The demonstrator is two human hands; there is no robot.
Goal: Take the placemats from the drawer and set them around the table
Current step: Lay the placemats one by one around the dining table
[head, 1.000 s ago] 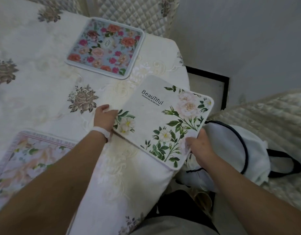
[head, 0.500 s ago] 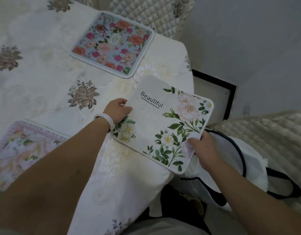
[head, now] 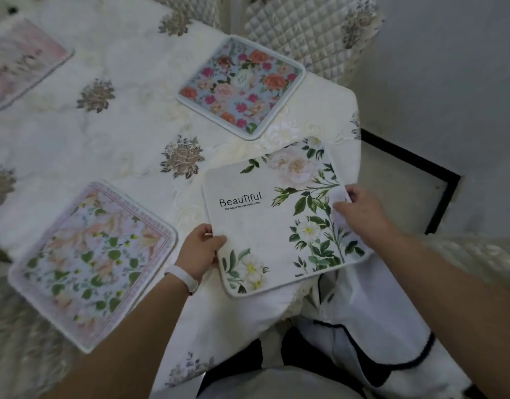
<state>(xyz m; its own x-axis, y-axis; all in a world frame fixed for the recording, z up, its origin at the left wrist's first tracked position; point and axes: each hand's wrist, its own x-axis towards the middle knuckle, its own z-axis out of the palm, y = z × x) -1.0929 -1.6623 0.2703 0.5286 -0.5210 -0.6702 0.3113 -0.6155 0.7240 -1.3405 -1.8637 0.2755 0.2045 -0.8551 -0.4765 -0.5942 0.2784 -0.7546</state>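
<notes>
White placemat [head: 262, 226] | left hand [head: 200, 249] pinches edge | right hand [head: 363, 211] grips opposite edge, blurred | pink mat [head: 20, 59] cropped

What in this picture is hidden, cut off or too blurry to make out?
Head view only:
- pink placemat, far left: cut by the frame edge, blurred.
- left hand: fingers hidden under the white placemat.
- white placemat's right edge: partly covered by the right hand.
- drawer: outside the frame.

Matt printed cloth placemat [head: 265, 226]; embroidered satin-sheen tablecloth [head: 118, 145]; quilted fabric chair cover [head: 300, 30].
</notes>
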